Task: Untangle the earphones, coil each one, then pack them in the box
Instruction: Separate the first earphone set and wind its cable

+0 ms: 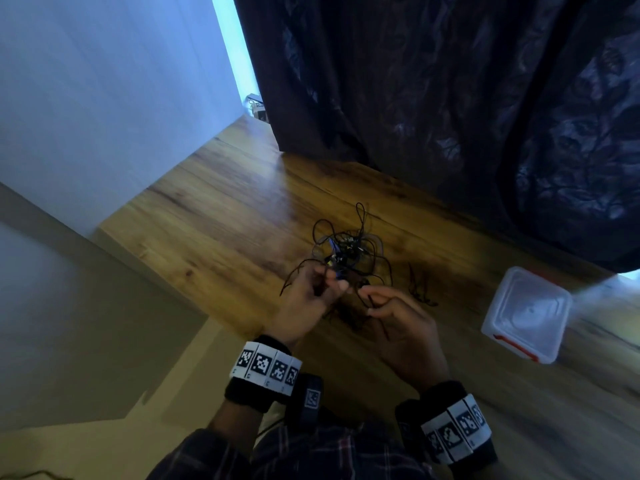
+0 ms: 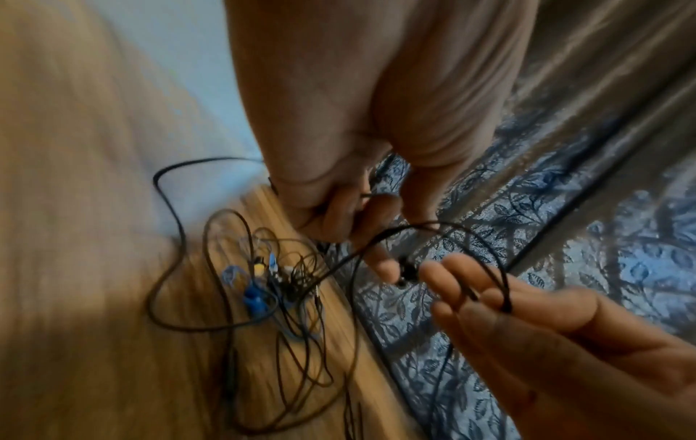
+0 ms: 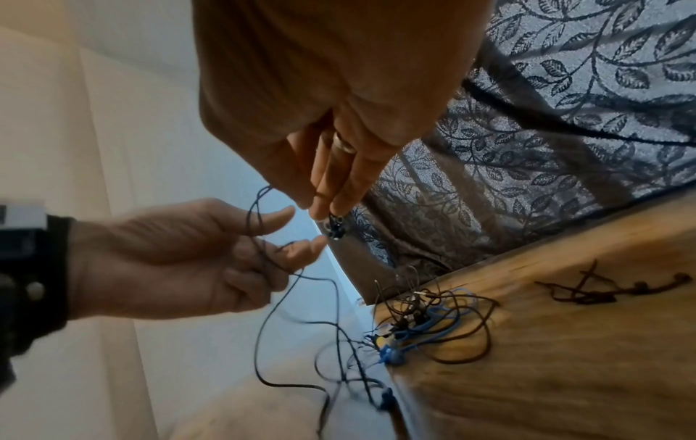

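— So where does it stand?

— Both hands are up over the near edge of the wooden table [image 1: 221,216], working one black cord. Right hand [image 3: 339,166] pinches the earbud end [image 3: 334,227] at its fingertips; left hand [image 3: 180,262] has its fingers curled loosely round a loop of that same cord [image 3: 263,235]. From there it trails down into the tangle of earphones [image 1: 346,247], which lies mid-table, black and blue strands mixed.

— Best way to free it?

— I'd keep the earbud pinched and feed it back through each loop, not pull; pulling would likely tighten the knot. Let the left hand slide along, holding slack open.

— And the rest?

— A separate dark earphone [image 3: 602,290] lies apart to the right. The box [image 1: 526,315], translucent with red clips, sits well to the right with nothing visibly packed in it
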Available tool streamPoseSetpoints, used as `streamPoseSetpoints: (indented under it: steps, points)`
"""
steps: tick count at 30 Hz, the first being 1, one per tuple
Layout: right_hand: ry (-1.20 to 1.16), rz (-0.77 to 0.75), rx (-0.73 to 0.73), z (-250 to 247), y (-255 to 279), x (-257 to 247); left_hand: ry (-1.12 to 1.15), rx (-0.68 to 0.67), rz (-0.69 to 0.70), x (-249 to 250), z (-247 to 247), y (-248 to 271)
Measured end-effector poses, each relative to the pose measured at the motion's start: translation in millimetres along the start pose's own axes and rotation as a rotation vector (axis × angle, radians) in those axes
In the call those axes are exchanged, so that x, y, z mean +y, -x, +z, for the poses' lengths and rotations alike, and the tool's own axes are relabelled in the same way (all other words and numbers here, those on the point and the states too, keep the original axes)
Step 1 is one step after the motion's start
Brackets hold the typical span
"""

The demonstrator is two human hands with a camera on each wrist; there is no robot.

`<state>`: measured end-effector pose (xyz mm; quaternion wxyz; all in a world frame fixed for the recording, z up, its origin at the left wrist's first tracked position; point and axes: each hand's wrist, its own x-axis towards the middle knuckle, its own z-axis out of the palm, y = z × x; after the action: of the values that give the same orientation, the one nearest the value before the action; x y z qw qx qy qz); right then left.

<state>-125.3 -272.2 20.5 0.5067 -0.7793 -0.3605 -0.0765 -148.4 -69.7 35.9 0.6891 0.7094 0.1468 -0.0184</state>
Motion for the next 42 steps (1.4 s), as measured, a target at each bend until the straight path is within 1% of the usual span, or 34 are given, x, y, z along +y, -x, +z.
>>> streamPoseSetpoints:
  steps: [3,5,9,11,14,16,19,21,23,24,25,26,28,29,30,31,33,35,37,39,41,42]
  points:
    - [-0.065,0.021,0.017,1,-1,-8,0.083,-0.074,-0.025,-1,12,0]
    - [-0.083,0.028,0.015,1,0,-11,0.111,-0.1,-0.024,0,15,0]
    - [-0.099,0.036,-0.007,6,8,-7,0.224,-0.061,-0.07,-2,12,-3]
    - [-0.091,0.072,-0.029,8,13,-2,0.164,-0.037,-0.077,-9,10,-5]
    - [-0.002,0.104,-0.055,10,18,3,-0.072,0.002,-0.012,-22,7,-7]
    - [0.054,0.17,-0.097,9,22,9,-0.104,0.026,0.017,-24,2,-7]
    - [0.096,0.404,-0.253,7,30,19,-0.116,0.074,0.027,-11,-9,-6]
    - [0.16,0.516,-0.406,4,35,27,0.001,0.065,-0.012,2,-16,-3]
    - [0.284,0.546,-0.587,3,30,30,0.071,0.052,-0.044,10,-24,-2]
    - [0.343,0.525,-0.659,1,22,27,0.089,0.04,-0.048,13,-28,-1]
    - [0.361,0.485,-0.671,0,11,21,0.111,0.024,-0.046,16,-31,0]
    - [0.341,0.444,-0.627,-1,-4,11,0.132,0.005,-0.042,20,-34,2]
    - [0.216,0.388,-0.444,-2,-41,-15,0.178,-0.039,-0.022,29,-37,5]
    - [0.126,0.369,-0.374,1,-60,-25,0.209,-0.069,-0.008,35,-38,8]
    - [0.019,0.364,-0.356,5,-75,-31,0.243,-0.098,0.003,40,-38,9]
    - [-0.083,0.368,-0.382,12,-88,-33,0.285,-0.128,0.011,46,-39,11]
    - [-0.2,0.362,-0.42,24,-102,-31,0.376,-0.184,0.032,57,-40,15]
    - [-0.29,0.345,-0.386,32,-110,-30,0.443,-0.223,0.045,64,-45,19]
    - [-0.365,0.359,-0.361,36,-113,-33,0.474,-0.248,0.058,64,-49,22]
    - [-0.361,0.388,-0.355,42,-110,-36,0.498,-0.251,0.107,63,-50,23]
    - [-0.332,0.392,-0.4,49,-103,-40,0.507,-0.221,0.183,61,-50,24]
    - [-0.312,0.378,-0.436,52,-98,-41,0.474,-0.192,0.221,61,-51,24]
